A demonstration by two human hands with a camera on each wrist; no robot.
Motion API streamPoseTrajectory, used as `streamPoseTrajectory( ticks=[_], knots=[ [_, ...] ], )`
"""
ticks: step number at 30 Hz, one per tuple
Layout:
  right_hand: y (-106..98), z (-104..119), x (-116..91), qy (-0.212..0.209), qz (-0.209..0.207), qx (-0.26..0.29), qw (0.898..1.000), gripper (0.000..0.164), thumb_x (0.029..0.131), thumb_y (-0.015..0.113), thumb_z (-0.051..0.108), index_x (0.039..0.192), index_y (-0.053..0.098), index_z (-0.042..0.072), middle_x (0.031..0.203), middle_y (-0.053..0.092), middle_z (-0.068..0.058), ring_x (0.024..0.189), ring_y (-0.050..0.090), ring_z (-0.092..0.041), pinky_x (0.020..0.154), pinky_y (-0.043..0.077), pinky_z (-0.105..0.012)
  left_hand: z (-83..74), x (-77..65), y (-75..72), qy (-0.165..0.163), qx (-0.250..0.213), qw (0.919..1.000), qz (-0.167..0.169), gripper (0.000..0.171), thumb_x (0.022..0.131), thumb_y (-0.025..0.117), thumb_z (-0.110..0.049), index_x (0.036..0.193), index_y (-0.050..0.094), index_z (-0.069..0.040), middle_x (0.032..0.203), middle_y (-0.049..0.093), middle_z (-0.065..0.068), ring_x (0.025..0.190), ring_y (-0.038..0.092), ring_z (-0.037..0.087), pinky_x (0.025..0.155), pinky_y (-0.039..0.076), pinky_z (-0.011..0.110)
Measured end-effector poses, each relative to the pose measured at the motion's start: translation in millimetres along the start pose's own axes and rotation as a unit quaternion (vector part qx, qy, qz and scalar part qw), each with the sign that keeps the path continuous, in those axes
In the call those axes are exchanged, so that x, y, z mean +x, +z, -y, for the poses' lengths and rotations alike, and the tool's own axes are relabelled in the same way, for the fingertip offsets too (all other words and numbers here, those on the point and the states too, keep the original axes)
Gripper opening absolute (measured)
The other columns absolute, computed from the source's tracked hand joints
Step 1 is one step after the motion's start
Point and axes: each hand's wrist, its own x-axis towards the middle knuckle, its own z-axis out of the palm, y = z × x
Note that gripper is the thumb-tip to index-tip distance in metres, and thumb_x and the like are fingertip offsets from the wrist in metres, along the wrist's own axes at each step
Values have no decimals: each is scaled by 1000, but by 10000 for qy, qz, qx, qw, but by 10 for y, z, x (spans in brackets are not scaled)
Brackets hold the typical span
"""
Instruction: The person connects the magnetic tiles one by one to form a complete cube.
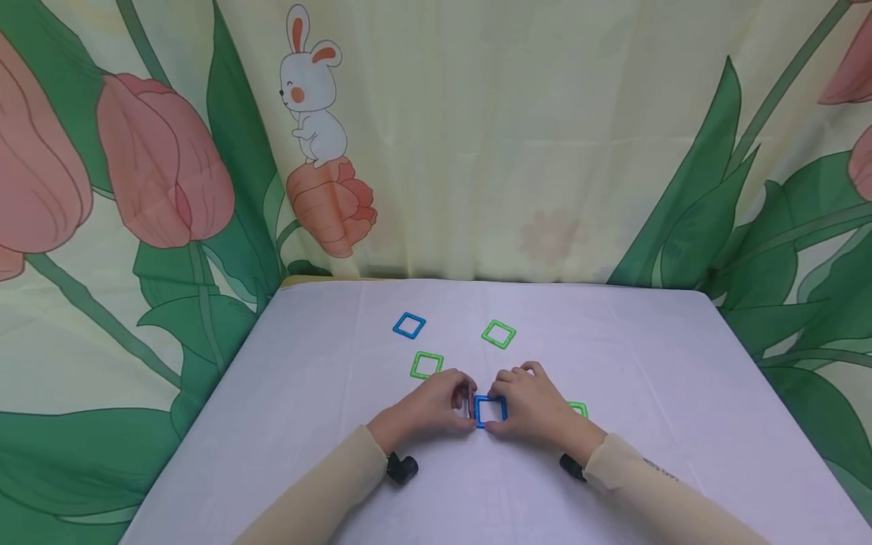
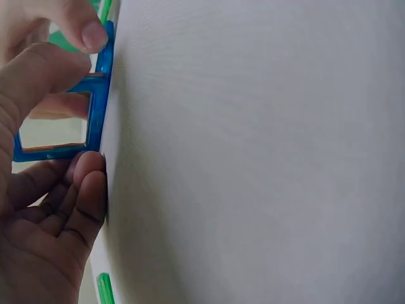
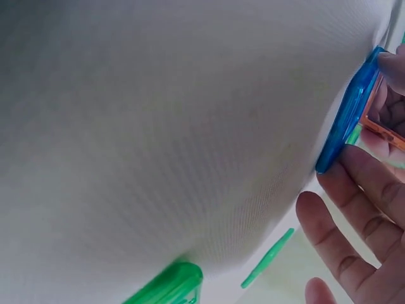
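Beige sleeves (image 1: 316, 488) | hands (image 1: 432, 401) (image 1: 534, 407) pinching: left, upright frame (image 1: 471, 403); right, flat blue frame (image 1: 478, 413) | white tablecloth (image 1: 286, 409) | tulip-print curtain (image 1: 477, 113)

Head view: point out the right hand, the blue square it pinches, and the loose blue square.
Right hand (image 1: 531, 407): head view, back of the hand.
Pinched blue square (image 1: 478, 411): head view, left side of rim.
Loose blue square (image 1: 403, 333): head view, lower side of rim.
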Motion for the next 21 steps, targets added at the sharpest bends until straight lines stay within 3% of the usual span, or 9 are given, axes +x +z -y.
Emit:
streamPoseTrajectory(
  ticks=[6, 21],
  knots=[
    [-18, -7, -10, -27, -94, 48, 9999, 46, 73, 85, 57, 98, 76, 19, 95, 68, 7, 94, 66, -18, 103, 40, -54, 4, 30, 18, 133, 250, 9996, -2, 50, 78, 91, -31, 118, 64, -17, 90, 56, -9, 79, 52, 4, 68, 46, 20],
    [-75, -98, -23, 35, -14, 113, 9999, 45, 78, 82, 59, 104, 79, 23, 100, 73, 9, 97, 67, -15, 105, 38, -56, -8, 14, 61, -129, 262, 9996, -10, 51, 78, 91, -30, 120, 65, -17, 92, 55, -9, 79, 53, 5, 67, 46, 21]
  ],
)
